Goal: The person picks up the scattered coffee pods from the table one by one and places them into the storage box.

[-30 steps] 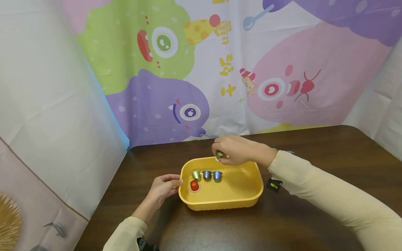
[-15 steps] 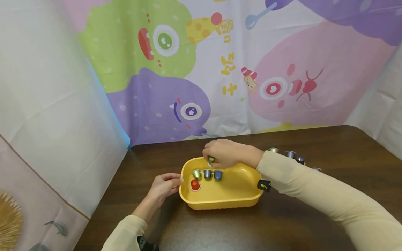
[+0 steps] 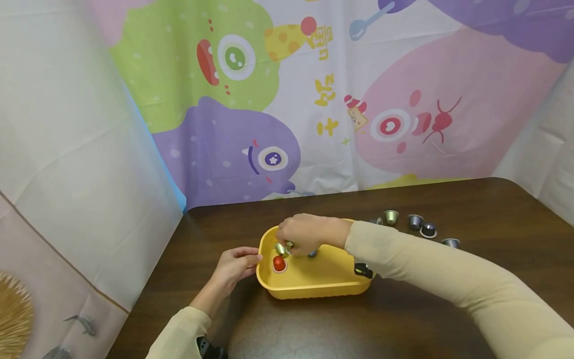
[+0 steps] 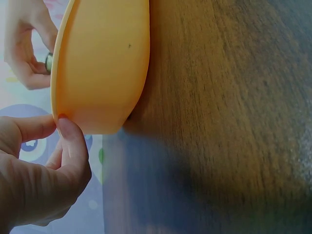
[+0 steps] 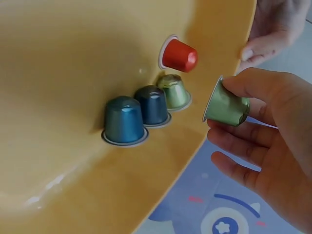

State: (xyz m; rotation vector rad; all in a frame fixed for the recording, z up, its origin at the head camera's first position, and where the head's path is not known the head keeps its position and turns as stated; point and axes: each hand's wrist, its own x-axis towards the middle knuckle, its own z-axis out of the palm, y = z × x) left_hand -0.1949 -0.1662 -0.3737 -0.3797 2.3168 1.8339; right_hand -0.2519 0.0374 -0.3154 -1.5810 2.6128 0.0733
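My right hand [image 3: 301,234] holds a green coffee capsule [image 5: 228,106] between thumb and fingers, over the left part of a yellow tray [image 3: 320,289]. In the right wrist view, a red capsule [image 5: 180,54] lies in the tray near the held one. Beside it runs a row of a light green capsule [image 5: 174,91], a dark blue capsule [image 5: 152,105] and a blue capsule [image 5: 124,119]. In the head view the right hand covers much of this row. My left hand [image 3: 234,264] pinches the tray's left rim between thumb and fingers.
Several more capsules stand on the dark wooden table [image 3: 215,229] behind and right of the tray, among them a green capsule [image 3: 391,217] and a dark capsule [image 3: 428,230]. A printed cloth [image 3: 323,164] hangs along the table's back edge.
My right hand has moved left and down with the green capsule, from above the tray's back rim to over its left part. The left hand stays on the rim.
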